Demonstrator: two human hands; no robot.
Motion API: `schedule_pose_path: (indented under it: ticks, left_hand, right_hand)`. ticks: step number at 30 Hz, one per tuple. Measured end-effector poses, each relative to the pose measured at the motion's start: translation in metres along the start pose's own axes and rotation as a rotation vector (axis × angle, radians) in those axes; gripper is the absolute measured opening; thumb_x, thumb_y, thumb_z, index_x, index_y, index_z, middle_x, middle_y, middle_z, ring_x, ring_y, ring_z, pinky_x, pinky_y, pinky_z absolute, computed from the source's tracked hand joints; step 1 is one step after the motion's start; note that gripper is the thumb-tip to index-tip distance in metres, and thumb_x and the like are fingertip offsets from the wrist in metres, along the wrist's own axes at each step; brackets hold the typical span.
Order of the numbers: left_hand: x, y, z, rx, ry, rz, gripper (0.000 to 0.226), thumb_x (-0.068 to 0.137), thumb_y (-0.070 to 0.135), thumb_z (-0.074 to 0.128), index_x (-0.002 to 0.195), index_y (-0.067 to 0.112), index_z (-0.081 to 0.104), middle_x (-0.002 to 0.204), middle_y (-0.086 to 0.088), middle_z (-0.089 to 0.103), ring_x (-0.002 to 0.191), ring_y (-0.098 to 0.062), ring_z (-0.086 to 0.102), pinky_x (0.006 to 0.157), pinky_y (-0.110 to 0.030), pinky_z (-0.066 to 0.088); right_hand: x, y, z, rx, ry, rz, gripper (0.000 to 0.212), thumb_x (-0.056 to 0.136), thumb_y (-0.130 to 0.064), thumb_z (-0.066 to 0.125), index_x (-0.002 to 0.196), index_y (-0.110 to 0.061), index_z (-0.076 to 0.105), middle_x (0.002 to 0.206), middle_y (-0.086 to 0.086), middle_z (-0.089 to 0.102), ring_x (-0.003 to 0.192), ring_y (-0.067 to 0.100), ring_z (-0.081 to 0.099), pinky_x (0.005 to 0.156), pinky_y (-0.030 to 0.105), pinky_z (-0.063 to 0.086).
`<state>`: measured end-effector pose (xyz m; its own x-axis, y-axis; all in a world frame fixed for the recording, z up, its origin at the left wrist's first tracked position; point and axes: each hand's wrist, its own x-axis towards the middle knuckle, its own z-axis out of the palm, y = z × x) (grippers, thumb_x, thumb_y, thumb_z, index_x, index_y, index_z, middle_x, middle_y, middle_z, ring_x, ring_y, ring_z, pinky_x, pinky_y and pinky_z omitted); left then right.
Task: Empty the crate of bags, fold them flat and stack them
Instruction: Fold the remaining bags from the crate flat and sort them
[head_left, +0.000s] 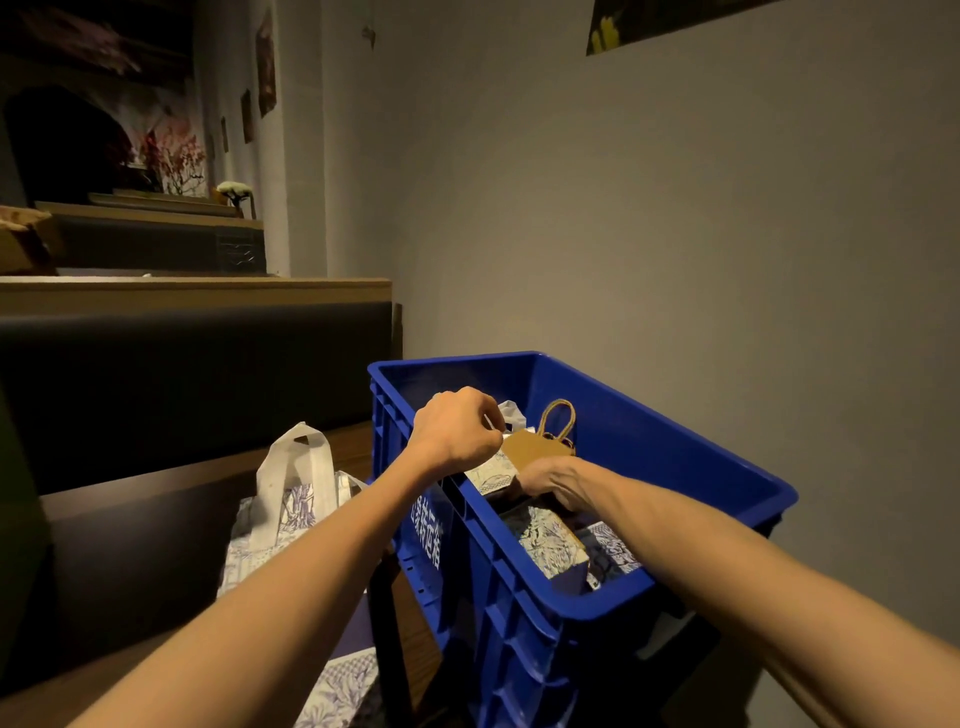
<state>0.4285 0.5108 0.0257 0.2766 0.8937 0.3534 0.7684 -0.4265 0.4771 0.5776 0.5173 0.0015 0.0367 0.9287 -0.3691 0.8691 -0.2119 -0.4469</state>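
A blue plastic crate (675, 452) stands in front of me with several bags inside. My left hand (457, 428) hovers over its left rim with curled fingers that pinch the white handle of a bag (511, 413). My right hand (550, 483) reaches down into the crate beside a brown paper bag (535, 447) with twisted handles; its fingers are hidden among the bags. Blue-and-white patterned bags (550, 540) lie in the near end of the crate.
To the left of the crate, white and blue-patterned bags (296, 493) lie on a dark wooden table (130, 519). A dark padded bench back (182, 384) runs behind it. A plain wall (675, 234) stands close behind the crate.
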Motion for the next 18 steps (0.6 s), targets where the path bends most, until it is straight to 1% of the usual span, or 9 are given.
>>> schedule_pose_path:
  ticks: [1, 3, 4, 5, 7, 9, 13, 15, 18]
  left_hand:
    - [0.0, 0.001, -0.001, 0.004, 0.006, 0.002, 0.015, 0.084, 0.02, 0.065, 0.094, 0.027, 0.073, 0.076, 0.012, 0.066, 0.08, -0.01, 0.067, 0.072, -0.03, 0.054]
    - [-0.001, 0.002, -0.002, 0.006, 0.0, 0.007, 0.017, 0.083, 0.02, 0.064, 0.096, 0.026, 0.074, 0.075, 0.013, 0.065, 0.079, -0.009, 0.068, 0.074, -0.031, 0.055]
    - [-0.002, 0.003, -0.003, 0.004, -0.009, 0.005, 0.018, 0.083, 0.019, 0.064, 0.096, 0.026, 0.074, 0.077, 0.012, 0.066, 0.079, -0.009, 0.068, 0.075, -0.032, 0.057]
    - [-0.002, 0.003, -0.003, -0.002, -0.012, -0.001, 0.018, 0.082, 0.019, 0.064, 0.095, 0.027, 0.074, 0.079, 0.012, 0.069, 0.078, -0.009, 0.068, 0.075, -0.034, 0.058]
    - [-0.001, 0.001, -0.003, -0.049, 0.003, -0.016, 0.018, 0.081, 0.02, 0.063, 0.094, 0.027, 0.074, 0.085, 0.011, 0.073, 0.077, -0.007, 0.069, 0.075, -0.035, 0.059]
    - [-0.002, 0.001, -0.005, -0.183, 0.042, -0.041, 0.017, 0.082, 0.02, 0.063, 0.095, 0.025, 0.074, 0.083, 0.009, 0.075, 0.07, -0.005, 0.07, 0.071, -0.033, 0.06]
    - [-0.009, 0.003, -0.021, -0.662, 0.152, -0.171, 0.016, 0.091, 0.001, 0.059, 0.098, 0.009, 0.071, 0.079, -0.006, 0.072, 0.056, -0.009, 0.064, 0.055, -0.028, 0.054]
    - [-0.016, 0.003, -0.031, -0.784, 0.186, -0.216, 0.02, 0.092, -0.003, 0.056, 0.096, 0.009, 0.071, 0.08, -0.009, 0.07, 0.058, -0.011, 0.063, 0.053, -0.026, 0.051]
    - [-0.024, 0.004, -0.045, -0.855, 0.202, -0.272, 0.019, 0.092, -0.003, 0.058, 0.094, 0.009, 0.071, 0.084, -0.012, 0.07, 0.065, -0.016, 0.062, 0.054, -0.027, 0.052]
  right_hand:
    - [0.005, 0.003, 0.001, 0.013, 0.026, 0.001, 0.035, 0.104, -0.014, 0.042, 0.134, 0.001, 0.053, 0.138, 0.018, 0.053, 0.128, 0.035, 0.049, 0.096, 0.037, 0.041]
    - [0.011, -0.001, 0.001, 0.083, -0.012, 0.045, 0.016, 0.103, -0.014, 0.046, 0.096, -0.003, 0.055, 0.099, 0.014, 0.054, 0.087, 0.028, 0.054, 0.068, 0.032, 0.041]
    - [0.014, -0.003, -0.002, 0.116, 0.03, 0.09, 0.018, 0.101, -0.013, 0.051, 0.084, -0.007, 0.051, 0.085, 0.01, 0.049, 0.074, 0.021, 0.048, 0.061, 0.029, 0.037]
    - [0.015, -0.005, -0.006, 0.18, 0.065, 0.101, 0.016, 0.097, -0.011, 0.057, 0.081, -0.008, 0.052, 0.081, 0.009, 0.049, 0.071, 0.019, 0.047, 0.06, 0.028, 0.037]
    - [0.012, -0.006, -0.02, 0.221, 0.194, 0.049, 0.008, 0.087, -0.009, 0.066, 0.087, -0.009, 0.058, 0.085, 0.009, 0.057, 0.074, 0.02, 0.054, 0.06, 0.03, 0.042]
    - [-0.003, -0.009, -0.034, 0.191, 0.318, -0.02, 0.014, 0.081, -0.011, 0.065, 0.094, -0.009, 0.06, 0.089, 0.008, 0.063, 0.076, 0.02, 0.059, 0.06, 0.031, 0.047]
    - [-0.033, -0.008, -0.072, 0.158, 0.495, -0.161, 0.018, 0.085, -0.013, 0.062, 0.102, -0.015, 0.057, 0.092, 0.003, 0.065, 0.088, 0.021, 0.062, 0.068, 0.033, 0.051]
    - [-0.048, -0.005, -0.092, 0.235, 0.587, -0.232, 0.027, 0.084, -0.015, 0.064, 0.111, -0.016, 0.06, 0.106, 0.0, 0.069, 0.095, 0.021, 0.063, 0.079, 0.035, 0.054]
    - [-0.074, -0.003, -0.113, 0.35, 0.682, -0.344, 0.041, 0.089, -0.018, 0.066, 0.129, -0.019, 0.058, 0.116, -0.005, 0.06, 0.108, 0.019, 0.056, 0.09, 0.029, 0.045]
